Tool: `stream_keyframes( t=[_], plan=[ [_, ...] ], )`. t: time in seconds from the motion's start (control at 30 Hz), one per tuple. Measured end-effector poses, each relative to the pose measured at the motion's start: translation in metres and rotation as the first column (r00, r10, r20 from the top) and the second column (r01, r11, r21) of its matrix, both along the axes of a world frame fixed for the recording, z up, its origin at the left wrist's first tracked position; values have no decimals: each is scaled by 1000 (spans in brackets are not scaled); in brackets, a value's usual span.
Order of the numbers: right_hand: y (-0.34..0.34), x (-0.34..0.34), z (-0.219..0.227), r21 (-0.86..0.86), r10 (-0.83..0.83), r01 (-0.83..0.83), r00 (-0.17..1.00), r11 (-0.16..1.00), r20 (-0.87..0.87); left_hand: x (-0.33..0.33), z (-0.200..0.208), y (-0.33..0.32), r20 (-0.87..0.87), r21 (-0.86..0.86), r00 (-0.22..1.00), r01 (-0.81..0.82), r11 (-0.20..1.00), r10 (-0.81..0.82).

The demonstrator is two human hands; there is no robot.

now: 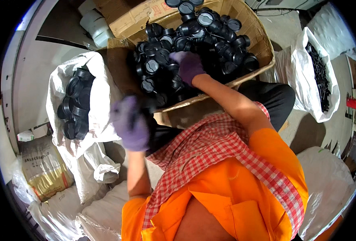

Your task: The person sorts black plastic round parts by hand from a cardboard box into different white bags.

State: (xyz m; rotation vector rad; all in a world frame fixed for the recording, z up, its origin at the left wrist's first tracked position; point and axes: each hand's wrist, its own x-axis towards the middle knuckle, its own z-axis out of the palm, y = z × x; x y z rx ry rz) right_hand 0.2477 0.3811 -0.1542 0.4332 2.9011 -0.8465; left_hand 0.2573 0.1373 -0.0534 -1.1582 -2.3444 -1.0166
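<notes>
A cardboard box (262,36) in front of me holds a heap of round black plastic caps (205,19), some with a flat bar across the top. My right hand (189,67), in a purple glove, reaches into this heap; its fingers bend down among the caps, and what they grip is hidden. Left of the box's near edge is my left hand (130,123), also gloved in purple and smeared by motion. A dark shape lies beside its fingers, too blurred to name.
A white sack (57,84) with black ribbed rings (81,100) stands at the left. At the right, another white sack (302,80) holds thin black rods (319,76). Full white sacks (57,213) lie at the lower left, beside a yellow printed bag (45,168).
</notes>
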Motion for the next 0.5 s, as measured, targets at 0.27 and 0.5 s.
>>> stream_keyframes(
  t=[0.27,0.5],
  plan=[
    [-10,-20,-112,9,3,-12,756,1000,654,-115,72,-137,-385,-470,518,-822,321,764],
    [10,4,-143,-46,-44,68,915,997,401,-45,35,-12,334,-12,927,-176,984,170]
  ],
)
